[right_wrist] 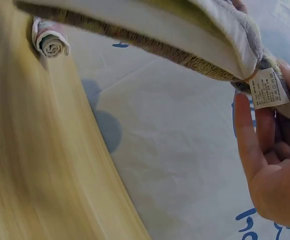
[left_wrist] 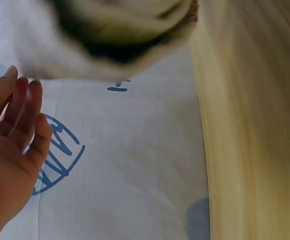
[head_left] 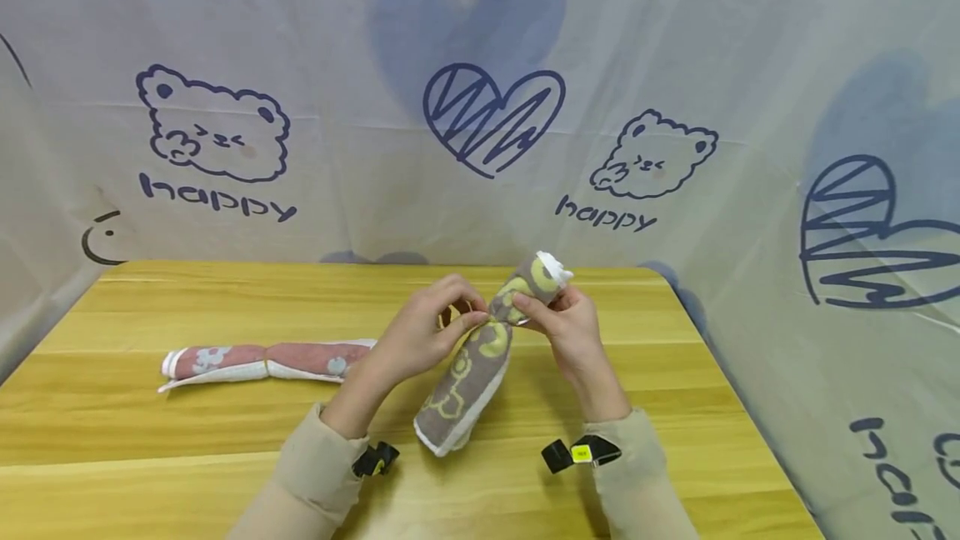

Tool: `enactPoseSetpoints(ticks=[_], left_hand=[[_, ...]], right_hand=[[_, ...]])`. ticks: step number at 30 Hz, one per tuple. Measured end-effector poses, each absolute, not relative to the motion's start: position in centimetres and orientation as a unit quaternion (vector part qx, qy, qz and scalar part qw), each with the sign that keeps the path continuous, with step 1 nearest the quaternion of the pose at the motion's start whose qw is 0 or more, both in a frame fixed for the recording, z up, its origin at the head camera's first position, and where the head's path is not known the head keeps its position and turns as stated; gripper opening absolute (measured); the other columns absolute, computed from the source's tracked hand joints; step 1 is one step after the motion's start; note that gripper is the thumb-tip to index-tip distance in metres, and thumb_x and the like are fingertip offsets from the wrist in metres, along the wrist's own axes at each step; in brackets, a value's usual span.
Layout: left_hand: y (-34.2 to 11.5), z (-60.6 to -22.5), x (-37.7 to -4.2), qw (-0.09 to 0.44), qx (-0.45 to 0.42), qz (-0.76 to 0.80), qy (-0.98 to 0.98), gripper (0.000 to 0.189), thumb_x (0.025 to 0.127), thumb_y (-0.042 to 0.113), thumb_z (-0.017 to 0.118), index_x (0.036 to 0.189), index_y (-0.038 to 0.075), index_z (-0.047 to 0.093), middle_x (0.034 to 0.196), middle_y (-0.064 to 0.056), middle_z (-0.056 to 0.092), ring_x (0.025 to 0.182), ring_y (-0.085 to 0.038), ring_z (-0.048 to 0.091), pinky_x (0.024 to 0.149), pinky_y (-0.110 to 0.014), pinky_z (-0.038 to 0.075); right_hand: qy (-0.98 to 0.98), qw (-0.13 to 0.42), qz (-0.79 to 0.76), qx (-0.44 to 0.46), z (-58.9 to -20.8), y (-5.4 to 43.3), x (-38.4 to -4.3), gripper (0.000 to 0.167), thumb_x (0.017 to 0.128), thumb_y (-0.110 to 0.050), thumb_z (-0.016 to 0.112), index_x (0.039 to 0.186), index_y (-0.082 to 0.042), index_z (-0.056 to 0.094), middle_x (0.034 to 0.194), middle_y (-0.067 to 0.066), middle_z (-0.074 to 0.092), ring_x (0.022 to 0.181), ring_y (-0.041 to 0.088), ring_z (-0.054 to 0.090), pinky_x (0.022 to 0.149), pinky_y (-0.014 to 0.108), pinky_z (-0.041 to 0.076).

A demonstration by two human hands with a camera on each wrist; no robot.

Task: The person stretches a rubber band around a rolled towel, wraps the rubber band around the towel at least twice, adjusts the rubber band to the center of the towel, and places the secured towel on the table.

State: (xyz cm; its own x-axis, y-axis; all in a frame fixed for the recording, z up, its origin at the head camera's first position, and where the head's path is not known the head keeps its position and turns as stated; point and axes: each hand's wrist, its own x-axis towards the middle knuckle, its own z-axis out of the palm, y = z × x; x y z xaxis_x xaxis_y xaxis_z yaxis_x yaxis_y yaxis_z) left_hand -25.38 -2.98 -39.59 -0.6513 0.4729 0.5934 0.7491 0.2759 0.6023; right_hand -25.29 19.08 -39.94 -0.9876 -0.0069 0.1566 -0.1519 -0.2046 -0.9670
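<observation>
A grey-brown rolled towel (head_left: 465, 382) with a yellow pattern and white edges is held slantwise above the table, cinched narrow partway along. An orange-brown rubber band (right_wrist: 253, 76) shows at that waist, beside a white printed label (right_wrist: 268, 89). My left hand (head_left: 423, 332) has its thumb and index fingertips together at the waist, pinching the band there; what lies between the tips is mostly hidden. Around the towel's upper part my right hand (head_left: 572, 332) grips, thumb on top. In the left wrist view, the towel's blurred end (left_wrist: 119, 45) hangs close to the camera.
A pink rolled towel (head_left: 300, 359) with grey flowers, banded at its middle, lies on the wooden table (head_left: 150, 457) at the left, partly behind my left wrist. A pale printed cloth (head_left: 345, 148) hangs behind the table and along its right side.
</observation>
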Motion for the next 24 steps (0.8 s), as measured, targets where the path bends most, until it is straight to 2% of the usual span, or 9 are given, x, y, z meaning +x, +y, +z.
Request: enactPoseSetpoints(ticks=[2,8,14,17,24], left_hand=[[-2.9,-39.6,-25.3,0.188,-0.402,-0.444,-0.778,0.005,0.097,0.01,0.074,0.101,0.012,0.072,0.099,0.002,0.066,0.084,-0.01,0.062,0.063,-0.026,0.052],[-2.7,-39.8,-25.2,0.265,-0.425,-0.421,-0.756,0.009,0.09,0.003,0.08,0.096,0.009,0.077,0.097,0.0,0.068,0.086,-0.012,0.067,0.076,-0.023,0.057],[-2.3,-39.9,-25.0,0.331,-0.43,-0.355,-0.761,0.009,0.086,0.008,0.085,0.093,0.008,0.079,0.095,0.0,0.071,0.083,-0.014,0.069,0.073,-0.023,0.058],[-2.0,-39.9,-24.8,0.326,-0.422,-0.322,-0.782,0.009,0.089,0.01,0.083,0.094,0.008,0.076,0.096,0.0,0.07,0.08,-0.013,0.068,0.071,-0.024,0.058],[-1.4,-40.3,-24.4,0.248,-0.378,-0.279,-0.847,0.007,0.1,0.016,0.07,0.101,0.01,0.067,0.1,0.001,0.064,0.078,-0.011,0.062,0.066,-0.025,0.055]], right_hand=[[-0.627,0.047,0.775,0.059,-39.8,18.9,-25.1,0.028,0.093,0.005,0.072,0.12,0.004,0.064,0.098,0.002,0.075,0.084,0.016,0.074,0.077,0.033,0.063],[-0.608,0.058,0.789,0.066,-39.7,18.3,-24.8,0.023,0.092,0.006,0.072,0.114,0.004,0.065,0.097,0.006,0.074,0.082,0.019,0.075,0.07,0.035,0.064],[-0.62,0.088,0.779,0.04,-39.3,17.7,-24.1,0.028,0.089,0.007,0.075,0.116,0.009,0.065,0.095,0.008,0.072,0.077,0.019,0.073,0.062,0.031,0.063],[-0.627,0.103,0.772,0.019,-39.2,17.5,-24.0,0.032,0.088,0.006,0.077,0.117,0.01,0.066,0.094,0.009,0.07,0.073,0.017,0.072,0.059,0.03,0.062],[-0.64,0.123,0.759,-0.005,-39.3,17.4,-24.0,0.033,0.086,0.003,0.08,0.116,0.01,0.068,0.093,0.01,0.07,0.069,0.016,0.072,0.057,0.029,0.062]])
